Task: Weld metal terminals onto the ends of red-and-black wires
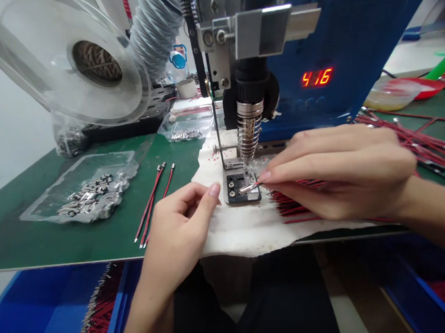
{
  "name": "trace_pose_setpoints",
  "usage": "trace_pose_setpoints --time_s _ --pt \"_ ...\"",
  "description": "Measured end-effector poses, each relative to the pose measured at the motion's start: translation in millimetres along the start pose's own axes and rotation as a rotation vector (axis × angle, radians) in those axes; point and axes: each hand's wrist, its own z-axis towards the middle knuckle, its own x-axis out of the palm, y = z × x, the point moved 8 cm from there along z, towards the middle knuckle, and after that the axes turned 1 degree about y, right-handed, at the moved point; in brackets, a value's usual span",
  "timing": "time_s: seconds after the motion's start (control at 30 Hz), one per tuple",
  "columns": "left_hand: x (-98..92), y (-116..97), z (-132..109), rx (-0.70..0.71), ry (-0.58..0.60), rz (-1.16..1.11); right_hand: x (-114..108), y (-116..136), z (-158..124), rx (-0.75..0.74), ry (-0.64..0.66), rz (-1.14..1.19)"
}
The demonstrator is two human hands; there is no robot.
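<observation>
Pinched in my right hand (332,172) is a red and black wire with a small silver metal cylinder (247,188) on its end. That cylinder lies over a black fixture block (235,182) with round holes, just under the spring-wrapped tip (248,129) of a blue machine. My left hand (186,216) is left of the fixture, thumb laid along curled fingers; whether anything small is between them is hidden. A bundle of red and black wires (296,202) lies on the white cloth (245,230), partly beneath my right hand.
A clear plastic tray (40,210) of small metal cylinders sits left, beside several finished-looking wires (149,203). Behind is another clear box (182,128). More red wires (405,135) lie right. Blue bins (38,308) stand below the green table edge. The machine display (317,77) reads 416.
</observation>
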Motion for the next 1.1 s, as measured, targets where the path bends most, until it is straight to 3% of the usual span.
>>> trace_pose_setpoints --time_s 0.43,0.6,0.83,1.0,1.1 --pt "-2.8 -2 -1 0.004 -0.024 0.020 -1 2 -1 0.004 -0.012 -0.015" --pt "-10.0 -14 -13 0.050 -0.168 0.069 -2 2 1 0.045 -0.013 -0.005" --pt "34.2 -63 -42 0.392 -0.021 0.005 -6 5 6 0.085 -0.042 0.127" --pt "53.6 -69 -36 0.294 -0.039 -0.173 -15 1 3 0.160 -0.194 0.279" --pt "56.6 -63 -30 0.196 0.006 -0.296 -13 -2 4 0.199 -0.150 0.370"
